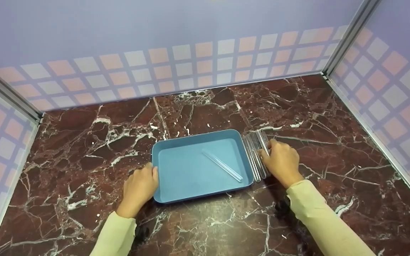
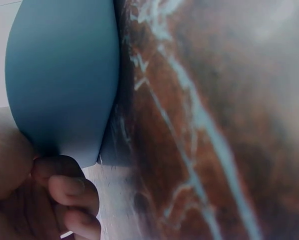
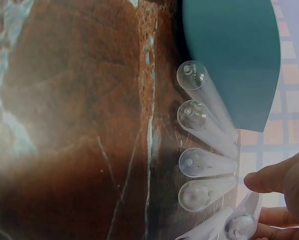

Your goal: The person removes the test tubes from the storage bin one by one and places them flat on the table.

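A shallow blue tray (image 1: pixel 187 177) sits on the marble-patterned surface. One or more clear test tubes (image 1: pixel 222 166) lie slanted in its right half. At the tray's left end, my left hand (image 1: pixel 141 186) grips the rim, with curled fingers (image 2: pixel 74 192) low beside the outer wall. Several clear test tubes (image 3: pixel 204 162) lie side by side along the tray's right end, their rounded ends facing the right wrist camera. My right hand (image 1: pixel 282 161) pinches one test tube (image 3: pixel 241 225) between thumb and fingers, tilted at the outer side of that row.
The dark red marbled tabletop (image 1: pixel 205 227) extends around the tray. A lilac back wall (image 1: pixel 190 32) with pink and white squares stands behind it. Similar panels close off the left and right sides, joined by grey metal corner posts (image 1: pixel 347 35).
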Demonstrator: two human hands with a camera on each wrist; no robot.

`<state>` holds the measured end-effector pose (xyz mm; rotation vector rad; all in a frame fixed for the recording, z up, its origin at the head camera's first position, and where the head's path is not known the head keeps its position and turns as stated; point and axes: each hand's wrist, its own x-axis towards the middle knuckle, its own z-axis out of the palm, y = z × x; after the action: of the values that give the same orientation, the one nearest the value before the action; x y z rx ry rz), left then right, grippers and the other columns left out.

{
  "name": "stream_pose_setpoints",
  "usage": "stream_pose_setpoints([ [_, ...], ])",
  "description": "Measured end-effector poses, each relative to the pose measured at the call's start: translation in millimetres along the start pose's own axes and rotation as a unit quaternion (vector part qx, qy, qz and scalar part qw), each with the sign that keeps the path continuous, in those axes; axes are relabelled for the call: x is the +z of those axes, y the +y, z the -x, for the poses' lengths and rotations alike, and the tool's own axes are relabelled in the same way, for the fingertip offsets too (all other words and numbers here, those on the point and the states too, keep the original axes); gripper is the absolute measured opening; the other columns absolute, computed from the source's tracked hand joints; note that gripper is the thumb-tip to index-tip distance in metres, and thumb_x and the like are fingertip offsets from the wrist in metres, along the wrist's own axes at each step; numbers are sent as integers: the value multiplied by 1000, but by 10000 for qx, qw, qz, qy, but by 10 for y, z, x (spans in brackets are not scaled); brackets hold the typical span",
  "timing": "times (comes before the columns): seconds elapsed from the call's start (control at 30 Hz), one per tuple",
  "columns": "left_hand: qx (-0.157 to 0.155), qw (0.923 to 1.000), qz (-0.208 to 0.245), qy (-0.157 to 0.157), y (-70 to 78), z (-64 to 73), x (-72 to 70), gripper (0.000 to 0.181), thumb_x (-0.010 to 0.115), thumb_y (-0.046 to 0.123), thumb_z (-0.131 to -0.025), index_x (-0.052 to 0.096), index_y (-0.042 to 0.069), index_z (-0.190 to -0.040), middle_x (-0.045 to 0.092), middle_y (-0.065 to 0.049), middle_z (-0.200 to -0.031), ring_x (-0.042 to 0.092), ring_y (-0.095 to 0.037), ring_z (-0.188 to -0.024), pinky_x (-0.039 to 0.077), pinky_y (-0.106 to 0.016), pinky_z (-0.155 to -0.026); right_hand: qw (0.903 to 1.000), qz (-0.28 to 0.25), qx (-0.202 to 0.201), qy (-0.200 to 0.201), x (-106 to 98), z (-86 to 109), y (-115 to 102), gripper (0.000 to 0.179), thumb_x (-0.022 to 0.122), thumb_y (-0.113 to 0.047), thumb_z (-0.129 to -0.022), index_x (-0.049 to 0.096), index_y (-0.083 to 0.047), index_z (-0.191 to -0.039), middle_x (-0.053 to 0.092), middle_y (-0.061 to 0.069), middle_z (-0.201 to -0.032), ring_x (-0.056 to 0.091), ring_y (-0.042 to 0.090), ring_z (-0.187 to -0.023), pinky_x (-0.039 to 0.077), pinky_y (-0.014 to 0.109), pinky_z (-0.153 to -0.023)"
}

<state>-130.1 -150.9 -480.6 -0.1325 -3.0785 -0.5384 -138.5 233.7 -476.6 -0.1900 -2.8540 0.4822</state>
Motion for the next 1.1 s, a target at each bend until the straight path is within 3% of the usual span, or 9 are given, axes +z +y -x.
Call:
stream_pose_setpoints([
  [1.1, -50, 10000, 34, -2, 8, -1, -4, 28, 44, 24, -99, 58, 2, -88, 63, -24, -72, 60, -40, -59, 43, -50, -47, 9999, 69, 15, -102, 48, -67, 81, 31, 68, -33, -85, 66, -3, -90, 71, 23, -88, 64, 47, -74, 48, 56, -67],
])
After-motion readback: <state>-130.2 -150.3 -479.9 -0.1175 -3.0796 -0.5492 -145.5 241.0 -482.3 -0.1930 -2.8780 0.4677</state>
